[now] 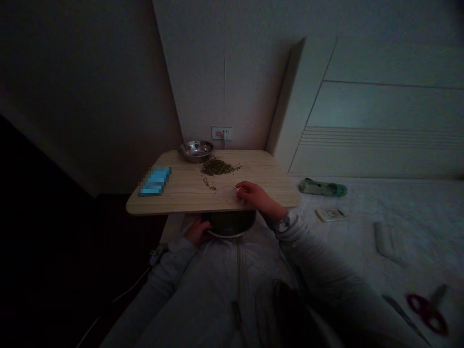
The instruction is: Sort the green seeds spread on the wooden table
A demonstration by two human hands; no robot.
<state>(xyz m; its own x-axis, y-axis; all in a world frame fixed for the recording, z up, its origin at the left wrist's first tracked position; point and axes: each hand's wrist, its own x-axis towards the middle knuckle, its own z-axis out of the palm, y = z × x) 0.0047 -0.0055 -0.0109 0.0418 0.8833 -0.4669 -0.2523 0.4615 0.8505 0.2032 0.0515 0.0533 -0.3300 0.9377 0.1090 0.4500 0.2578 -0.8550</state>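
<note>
A pile of small dark green grains (217, 167) lies on the light wooden table (181, 198), with a thin trail of loose grains reaching toward the near edge. My right hand (248, 195) is over the front of the table, its fingers closed on the rim of a clear, shallow plastic piece (225, 194) just in front of the trail. Below the table's front edge, my left hand (198, 232) grips the left rim of a dark metal bowl (232, 224) at my lap. The bowl's contents are too dark to make out.
A shiny steel bowl (196, 151) stands at the table's back left. A blurred blue item (155, 181) lies at the left. On the white bedding are a green bottle-like item (322, 188), a pale box (330, 215) and red-handled scissors (427, 309). A wall socket (222, 133) is behind.
</note>
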